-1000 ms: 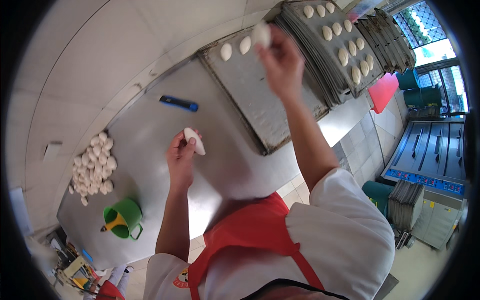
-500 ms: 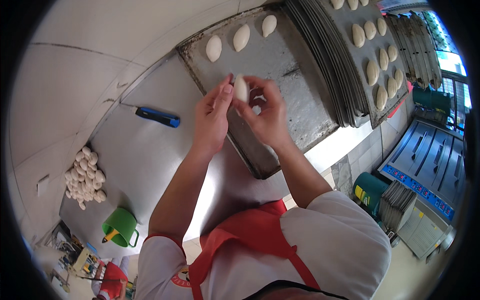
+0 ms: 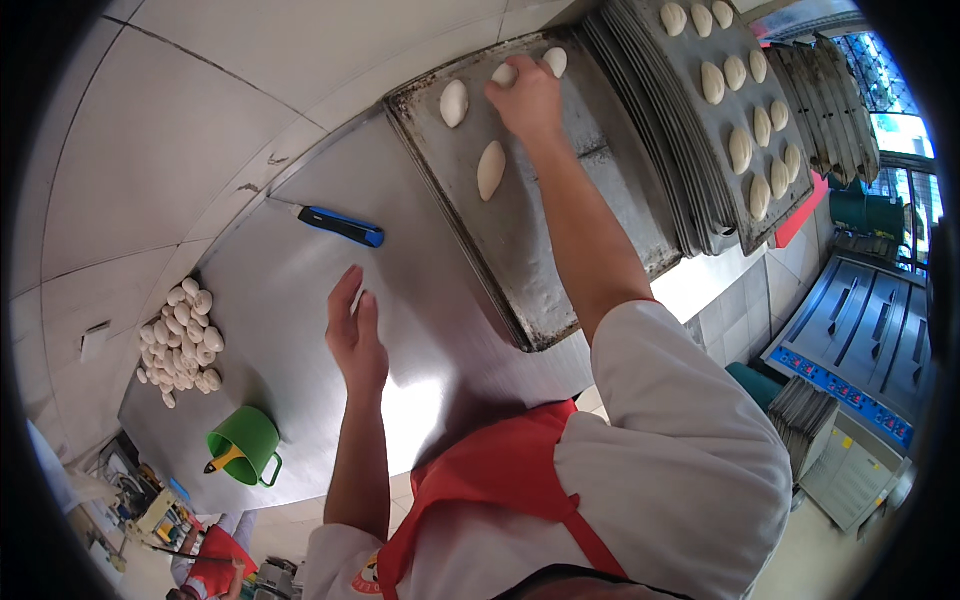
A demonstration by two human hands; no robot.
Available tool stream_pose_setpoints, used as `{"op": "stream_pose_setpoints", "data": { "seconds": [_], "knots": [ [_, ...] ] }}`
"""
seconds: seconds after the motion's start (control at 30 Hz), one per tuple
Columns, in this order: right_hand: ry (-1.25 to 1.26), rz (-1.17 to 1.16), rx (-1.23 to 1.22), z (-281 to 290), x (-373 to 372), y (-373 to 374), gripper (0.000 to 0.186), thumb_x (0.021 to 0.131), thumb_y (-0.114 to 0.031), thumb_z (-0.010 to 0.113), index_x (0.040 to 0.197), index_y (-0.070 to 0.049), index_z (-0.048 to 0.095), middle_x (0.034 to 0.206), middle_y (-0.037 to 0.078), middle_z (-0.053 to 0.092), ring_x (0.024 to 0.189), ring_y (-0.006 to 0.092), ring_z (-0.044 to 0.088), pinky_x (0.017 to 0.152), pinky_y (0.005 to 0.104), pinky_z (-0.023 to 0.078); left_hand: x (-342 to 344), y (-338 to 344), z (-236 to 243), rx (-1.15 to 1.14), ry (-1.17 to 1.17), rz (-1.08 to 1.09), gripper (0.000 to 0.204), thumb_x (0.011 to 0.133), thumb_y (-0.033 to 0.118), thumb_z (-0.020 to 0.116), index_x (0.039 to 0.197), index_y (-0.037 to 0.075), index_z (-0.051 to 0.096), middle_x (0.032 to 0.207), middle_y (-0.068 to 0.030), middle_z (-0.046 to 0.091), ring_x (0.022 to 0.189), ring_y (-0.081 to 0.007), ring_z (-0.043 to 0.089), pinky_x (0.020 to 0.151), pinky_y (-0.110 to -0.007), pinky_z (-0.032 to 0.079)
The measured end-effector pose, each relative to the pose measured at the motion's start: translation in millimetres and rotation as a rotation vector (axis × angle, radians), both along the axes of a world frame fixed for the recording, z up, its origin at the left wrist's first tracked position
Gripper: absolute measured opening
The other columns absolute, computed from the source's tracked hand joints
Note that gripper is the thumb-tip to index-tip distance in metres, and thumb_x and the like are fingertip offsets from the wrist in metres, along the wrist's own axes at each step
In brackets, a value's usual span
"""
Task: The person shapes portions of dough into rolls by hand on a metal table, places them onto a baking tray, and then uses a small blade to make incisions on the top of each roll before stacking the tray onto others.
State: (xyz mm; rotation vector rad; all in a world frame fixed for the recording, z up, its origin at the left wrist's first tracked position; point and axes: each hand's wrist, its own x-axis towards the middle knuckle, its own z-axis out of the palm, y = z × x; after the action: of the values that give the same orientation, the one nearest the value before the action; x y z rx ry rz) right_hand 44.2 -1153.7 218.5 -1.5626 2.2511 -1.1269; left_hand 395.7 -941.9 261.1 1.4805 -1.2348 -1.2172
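Note:
My right hand [image 3: 528, 98] reaches to the far part of a worn metal baking tray [image 3: 610, 215], its fingers closed around a pale dough piece [image 3: 504, 75]. Another dough piece [image 3: 555, 62] lies just right of it, and one more [image 3: 454, 103] to its left. Nearer to me, a pointed oval dough piece [image 3: 491, 170] rests alone on the tray. My left hand [image 3: 357, 335] hovers over the steel table [image 3: 300, 320] with nothing in it, thumb and fingers apart. Beyond that hand is a blue-and-black cutter [image 3: 342, 227] with a thin tip.
Many small dough pieces [image 3: 182, 340] are heaped at the left by the tiled wall [image 3: 180, 130]. A green mug [image 3: 245, 445] holds a yellow-handled tool. Stacked trays [image 3: 655, 130] stand at right, dough on top. A person in a red apron [image 3: 215, 560] is at lower left.
The dough piece that was between both hands now lies on the tray. My right hand has moved away to a farther dough piece, while my left has drawn back leftward and opened.

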Motion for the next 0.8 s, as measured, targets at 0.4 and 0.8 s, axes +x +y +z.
{"op": "stream_pose_setpoints", "data": {
  "seconds": [0.4,0.8],
  "knots": [
    [0.106,-0.129,-0.084,-25,-74,-16,0.048,0.087,-0.029,0.082,0.126,-0.004,0.076,0.121,0.026,0.074,0.118,0.0446,0.069,0.105,0.0513,0.056,146,10,-29,-0.051,-0.380,0.329,0.040,0.108,0.011,0.063,0.145,-0.005,0.061,0.146,-0.0189,0.065,0.136,-0.0281,0.062,0.117,-0.040,0.046],
    [0.294,0.023,-0.144,18,-22,116,0.040,0.105,-0.033,0.074,0.133,-0.004,0.073,0.133,0.017,0.065,0.121,0.0335,0.066,0.094,0.0452,0.059,296,-41,-57,0.028,-1.146,0.790,0.062,0.089,0.025,0.078,0.144,0.003,0.060,0.148,-0.0269,0.054,0.135,-0.0462,0.054,0.116,-0.052,0.045]
  ]
}}
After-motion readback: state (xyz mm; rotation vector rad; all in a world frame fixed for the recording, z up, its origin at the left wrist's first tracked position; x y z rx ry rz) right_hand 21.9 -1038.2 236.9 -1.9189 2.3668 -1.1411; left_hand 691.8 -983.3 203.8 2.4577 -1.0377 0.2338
